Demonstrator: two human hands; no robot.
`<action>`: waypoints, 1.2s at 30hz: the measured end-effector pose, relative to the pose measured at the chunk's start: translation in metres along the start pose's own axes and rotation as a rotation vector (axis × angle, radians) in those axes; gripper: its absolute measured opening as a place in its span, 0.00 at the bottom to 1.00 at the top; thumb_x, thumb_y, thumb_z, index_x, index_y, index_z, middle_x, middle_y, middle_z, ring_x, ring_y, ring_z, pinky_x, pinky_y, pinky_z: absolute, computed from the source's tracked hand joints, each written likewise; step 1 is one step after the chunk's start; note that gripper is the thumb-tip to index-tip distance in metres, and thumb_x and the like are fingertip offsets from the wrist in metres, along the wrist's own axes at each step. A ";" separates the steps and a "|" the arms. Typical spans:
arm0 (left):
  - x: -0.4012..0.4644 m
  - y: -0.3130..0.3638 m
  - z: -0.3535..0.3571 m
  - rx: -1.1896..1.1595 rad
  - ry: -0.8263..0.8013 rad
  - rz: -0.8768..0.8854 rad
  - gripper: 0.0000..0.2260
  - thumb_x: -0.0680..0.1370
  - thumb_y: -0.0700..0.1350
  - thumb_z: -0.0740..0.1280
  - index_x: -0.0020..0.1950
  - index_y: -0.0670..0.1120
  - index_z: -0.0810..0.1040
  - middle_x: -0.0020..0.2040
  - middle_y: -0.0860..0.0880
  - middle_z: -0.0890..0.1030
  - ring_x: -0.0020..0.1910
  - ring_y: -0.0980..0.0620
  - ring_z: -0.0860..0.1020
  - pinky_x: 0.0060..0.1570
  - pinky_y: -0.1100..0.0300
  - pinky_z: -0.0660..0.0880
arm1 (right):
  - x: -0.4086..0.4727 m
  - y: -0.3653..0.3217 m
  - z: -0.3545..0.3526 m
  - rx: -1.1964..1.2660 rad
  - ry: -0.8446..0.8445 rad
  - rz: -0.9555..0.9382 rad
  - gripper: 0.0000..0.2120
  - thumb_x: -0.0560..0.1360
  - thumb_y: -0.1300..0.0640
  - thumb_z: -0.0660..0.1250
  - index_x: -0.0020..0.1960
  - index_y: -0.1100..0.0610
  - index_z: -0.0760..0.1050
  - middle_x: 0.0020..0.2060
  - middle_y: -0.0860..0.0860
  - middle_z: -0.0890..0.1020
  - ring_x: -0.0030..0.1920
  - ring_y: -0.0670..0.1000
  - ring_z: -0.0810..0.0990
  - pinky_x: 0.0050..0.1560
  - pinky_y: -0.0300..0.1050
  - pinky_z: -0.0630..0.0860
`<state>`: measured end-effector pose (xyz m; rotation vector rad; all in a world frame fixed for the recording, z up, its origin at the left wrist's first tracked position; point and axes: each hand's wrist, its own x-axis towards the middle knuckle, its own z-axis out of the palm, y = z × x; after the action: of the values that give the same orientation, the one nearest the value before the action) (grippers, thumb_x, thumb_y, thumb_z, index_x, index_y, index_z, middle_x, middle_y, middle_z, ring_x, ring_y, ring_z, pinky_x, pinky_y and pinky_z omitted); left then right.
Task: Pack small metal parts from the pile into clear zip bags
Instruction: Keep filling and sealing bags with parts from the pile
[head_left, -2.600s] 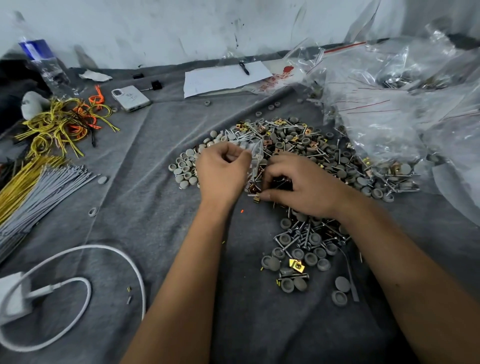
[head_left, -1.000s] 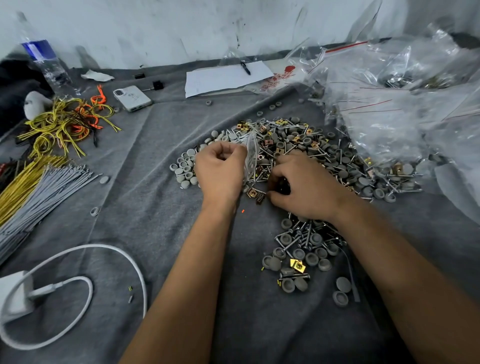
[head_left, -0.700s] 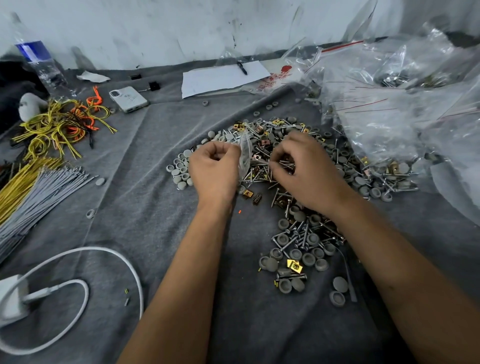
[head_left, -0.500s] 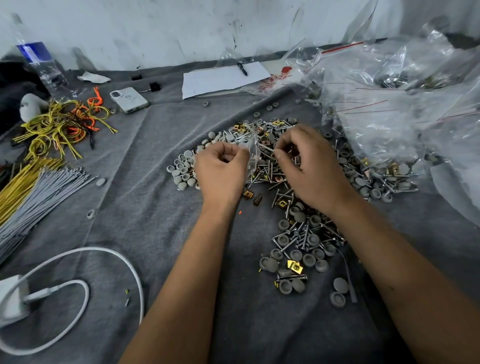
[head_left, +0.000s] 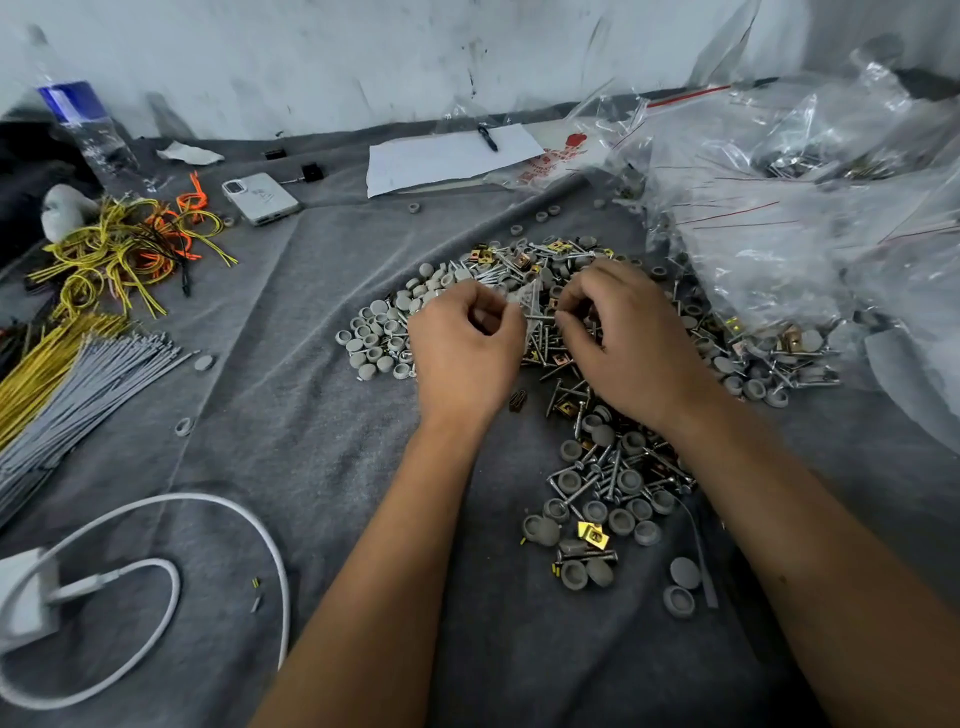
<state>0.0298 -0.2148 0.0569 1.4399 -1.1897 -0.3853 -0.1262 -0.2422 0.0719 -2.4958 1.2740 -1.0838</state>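
Fingers (head_left: 485, 312) of the left hand (head_left: 465, 353) curling tight, pinching the edge of a small clear zip bag (head_left: 529, 306) and holding it upright over the pile (head_left: 597, 364). Just right of the bag, right hand (head_left: 628, 348) also curling, fingertips pinching what looks like a screw at the bag's mouth; too small to tell for certain.

Going left to right across the grey cloth (head_left: 291, 441): lying at the far left, bundled grey and yellow ties (head_left: 78, 374) and a white charger cable (head_left: 171, 571); behind them, a water bottle (head_left: 85, 130) and a phone (head_left: 260, 197). Spreading through the middle, the pile of grey caps, screws and brass clips, partly under both hands. Resting at the back, a paper sheet (head_left: 441, 156) with a pen (head_left: 487, 137). Heaping at the right, clear bags (head_left: 805, 208), touching the pile's edge.
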 end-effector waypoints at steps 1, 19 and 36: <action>0.000 0.001 0.000 0.015 0.000 0.009 0.08 0.75 0.41 0.72 0.36 0.50 0.79 0.28 0.54 0.78 0.26 0.61 0.72 0.26 0.66 0.69 | 0.000 0.000 0.000 0.002 0.004 0.003 0.02 0.79 0.61 0.68 0.49 0.60 0.77 0.46 0.53 0.77 0.51 0.51 0.74 0.53 0.42 0.69; -0.001 0.001 0.001 0.105 0.006 0.085 0.08 0.74 0.39 0.72 0.36 0.48 0.80 0.29 0.54 0.79 0.27 0.59 0.75 0.28 0.65 0.72 | -0.001 -0.003 0.001 0.003 0.044 0.011 0.02 0.80 0.61 0.67 0.48 0.60 0.76 0.46 0.52 0.76 0.50 0.51 0.73 0.52 0.42 0.68; 0.008 -0.001 0.000 -0.303 0.156 -0.212 0.05 0.69 0.43 0.70 0.33 0.48 0.79 0.27 0.51 0.76 0.28 0.51 0.72 0.33 0.57 0.68 | -0.001 0.006 0.007 0.043 0.081 0.040 0.07 0.77 0.56 0.74 0.53 0.57 0.83 0.47 0.51 0.80 0.50 0.51 0.78 0.51 0.45 0.74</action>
<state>0.0336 -0.2214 0.0592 1.3070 -0.8167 -0.5632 -0.1259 -0.2463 0.0639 -2.4070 1.3016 -1.2014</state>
